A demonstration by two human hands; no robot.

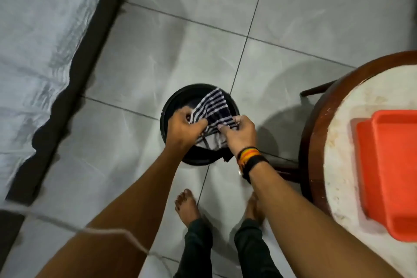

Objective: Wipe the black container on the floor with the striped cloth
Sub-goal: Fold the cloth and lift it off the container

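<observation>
Head view: left hand (184, 127) and right hand (240, 134) grip striped cloth (214, 108) over black container (168, 106).

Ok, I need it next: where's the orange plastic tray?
In the head view, the orange plastic tray lies far right, on the round white-topped table.

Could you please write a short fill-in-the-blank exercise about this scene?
1. Both hands, the left hand and right hand, grip the ____ cloth.
2. The black container stands on the tiled ____.
3. The tray on the round table is ____ in colour.

Missing words: striped; floor; orange
</observation>
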